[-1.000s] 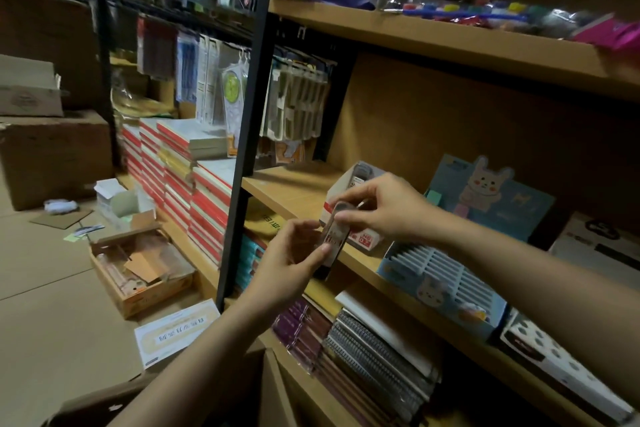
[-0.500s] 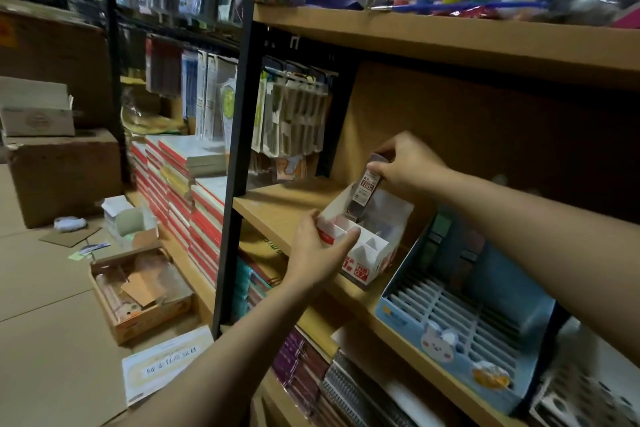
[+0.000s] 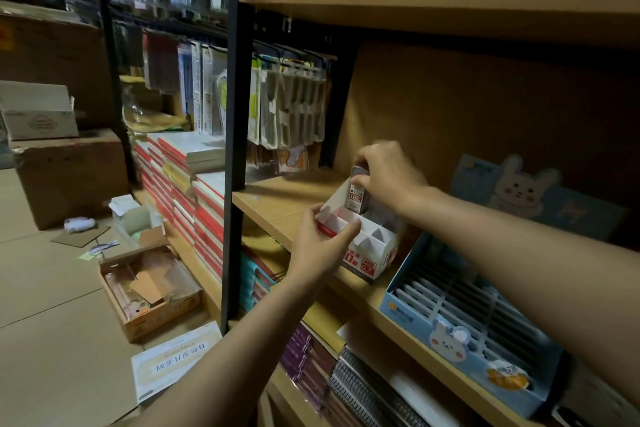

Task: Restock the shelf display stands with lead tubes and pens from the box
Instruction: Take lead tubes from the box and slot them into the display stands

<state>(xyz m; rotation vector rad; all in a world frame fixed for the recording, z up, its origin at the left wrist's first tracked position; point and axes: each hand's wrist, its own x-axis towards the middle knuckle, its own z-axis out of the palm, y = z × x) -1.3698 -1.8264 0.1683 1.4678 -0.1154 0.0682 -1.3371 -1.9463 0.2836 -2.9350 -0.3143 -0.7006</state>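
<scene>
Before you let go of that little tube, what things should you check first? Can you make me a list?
1. Stand held steady: ok, the left hand grips its front left corner.
2. Lead tube held firmly: ok, the right hand pinches its top.
3. Tube upright over the back row: ok, label facing out.
4. Tube fully seated in its slot: cannot tell, its bottom is hidden behind the dividers.
5. Stand fully on the shelf: ok, though it sits near the front edge.
6. Front slots filled: not ok, they look empty.
</scene>
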